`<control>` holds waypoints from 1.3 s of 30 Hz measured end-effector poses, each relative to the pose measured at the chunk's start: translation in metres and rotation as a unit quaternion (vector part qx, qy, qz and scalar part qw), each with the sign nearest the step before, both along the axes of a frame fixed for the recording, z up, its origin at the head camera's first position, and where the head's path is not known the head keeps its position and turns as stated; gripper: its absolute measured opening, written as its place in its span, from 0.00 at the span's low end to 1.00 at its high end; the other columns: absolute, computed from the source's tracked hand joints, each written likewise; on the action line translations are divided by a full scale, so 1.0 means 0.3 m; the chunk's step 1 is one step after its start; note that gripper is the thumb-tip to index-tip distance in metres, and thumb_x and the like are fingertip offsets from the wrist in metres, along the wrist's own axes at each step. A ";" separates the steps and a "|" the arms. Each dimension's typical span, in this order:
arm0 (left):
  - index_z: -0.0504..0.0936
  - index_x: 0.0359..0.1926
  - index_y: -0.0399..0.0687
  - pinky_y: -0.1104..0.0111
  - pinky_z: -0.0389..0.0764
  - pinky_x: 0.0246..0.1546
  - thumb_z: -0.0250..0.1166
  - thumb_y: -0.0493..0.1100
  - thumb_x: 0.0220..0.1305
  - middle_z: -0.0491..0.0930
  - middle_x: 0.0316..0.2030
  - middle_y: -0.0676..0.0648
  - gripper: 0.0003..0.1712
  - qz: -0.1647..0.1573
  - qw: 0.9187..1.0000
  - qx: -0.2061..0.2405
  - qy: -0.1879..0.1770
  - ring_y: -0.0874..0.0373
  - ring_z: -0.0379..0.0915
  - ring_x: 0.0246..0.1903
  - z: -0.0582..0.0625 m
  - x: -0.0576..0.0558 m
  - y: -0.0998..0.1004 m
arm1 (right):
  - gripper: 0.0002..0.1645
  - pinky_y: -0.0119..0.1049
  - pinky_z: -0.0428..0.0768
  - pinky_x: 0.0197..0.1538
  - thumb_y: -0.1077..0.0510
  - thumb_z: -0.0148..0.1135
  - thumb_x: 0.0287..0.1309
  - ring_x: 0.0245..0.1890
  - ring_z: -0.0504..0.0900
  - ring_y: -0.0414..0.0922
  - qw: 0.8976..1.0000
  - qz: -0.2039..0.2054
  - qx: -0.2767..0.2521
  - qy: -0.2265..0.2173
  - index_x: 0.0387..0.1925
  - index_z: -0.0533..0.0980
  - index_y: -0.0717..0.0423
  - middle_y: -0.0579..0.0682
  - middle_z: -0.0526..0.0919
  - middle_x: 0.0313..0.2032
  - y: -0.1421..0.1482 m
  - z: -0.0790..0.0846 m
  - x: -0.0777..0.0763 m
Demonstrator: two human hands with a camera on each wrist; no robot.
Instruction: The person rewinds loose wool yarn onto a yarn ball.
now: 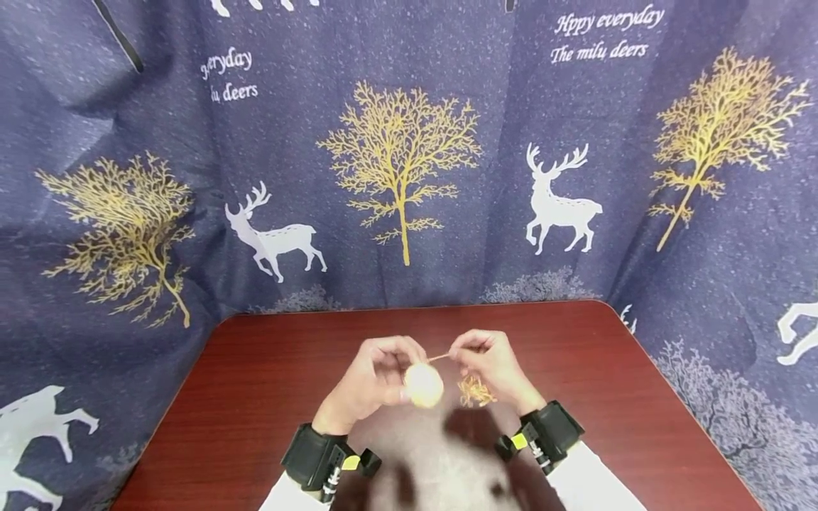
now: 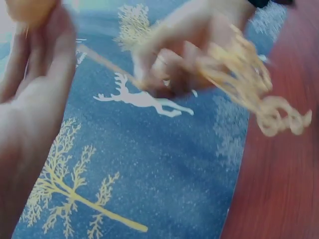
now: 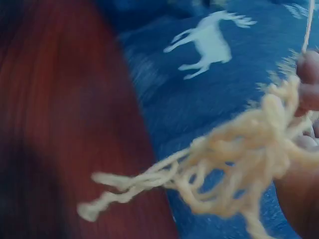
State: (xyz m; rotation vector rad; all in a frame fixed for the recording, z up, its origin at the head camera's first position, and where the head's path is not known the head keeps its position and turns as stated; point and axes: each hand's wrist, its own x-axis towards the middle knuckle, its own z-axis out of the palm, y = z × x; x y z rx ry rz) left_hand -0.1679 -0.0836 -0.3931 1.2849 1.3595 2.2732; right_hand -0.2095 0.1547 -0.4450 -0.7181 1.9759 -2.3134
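My left hand (image 1: 367, 383) grips a round pale ball (image 1: 424, 385) between thumb and fingers. Glare washes out its surface in the head view, while in the left wrist view only its orange-tan underside (image 2: 32, 12) shows at the top left. From the ball a taut strand of yarn (image 1: 439, 357) runs to my right hand (image 1: 495, 362), whose thumb and fingertips pinch it. Below that hand dangles a loose, looped tangle of yellow yarn (image 1: 475, 391). Close up in the right wrist view, the tangle (image 3: 234, 154) shows thick soft loops and trailing ends.
Both hands are above a reddish-brown wooden table (image 1: 255, 397). A dark blue curtain (image 1: 447, 248) printed with white deer and golden trees hangs behind and beside it. Black straps with small cameras circle both wrists.
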 end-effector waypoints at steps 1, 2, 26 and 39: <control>0.83 0.44 0.41 0.71 0.82 0.44 0.72 0.30 0.53 0.82 0.43 0.49 0.16 0.033 0.999 0.024 -0.022 0.60 0.78 0.43 0.002 -0.001 0.004 | 0.05 0.28 0.76 0.17 0.73 0.67 0.56 0.16 0.77 0.37 0.999 -0.005 0.037 0.019 0.32 0.84 0.63 0.50 0.84 0.24 -0.005 -0.012 0.007; 0.84 0.44 0.43 0.72 0.83 0.42 0.70 0.28 0.54 0.82 0.42 0.49 0.16 0.068 0.996 0.045 -0.047 0.60 0.79 0.42 0.005 -0.002 0.008 | 0.05 0.30 0.78 0.17 0.72 0.68 0.54 0.16 0.78 0.38 0.997 -0.010 0.073 0.037 0.32 0.84 0.63 0.50 0.85 0.24 -0.010 -0.021 0.016; 0.77 0.31 0.52 0.71 0.76 0.29 0.76 0.38 0.33 0.75 0.28 0.57 0.20 0.404 0.810 -0.373 0.204 0.63 0.72 0.29 -0.132 -0.044 0.000 | 0.13 0.30 0.76 0.16 0.74 0.66 0.52 0.17 0.77 0.35 0.991 0.032 0.066 0.111 0.31 0.84 0.54 0.47 0.83 0.23 0.018 0.151 0.112; 0.77 0.41 0.31 0.70 0.82 0.45 0.74 0.36 0.56 0.77 0.39 0.47 0.17 -0.028 0.995 -0.080 0.046 0.61 0.75 0.42 -0.049 -0.015 -0.006 | 0.13 0.20 0.67 0.16 0.70 0.58 0.64 0.17 0.71 0.32 0.987 0.061 -0.119 -0.085 0.33 0.84 0.52 0.44 0.82 0.24 0.021 0.062 0.013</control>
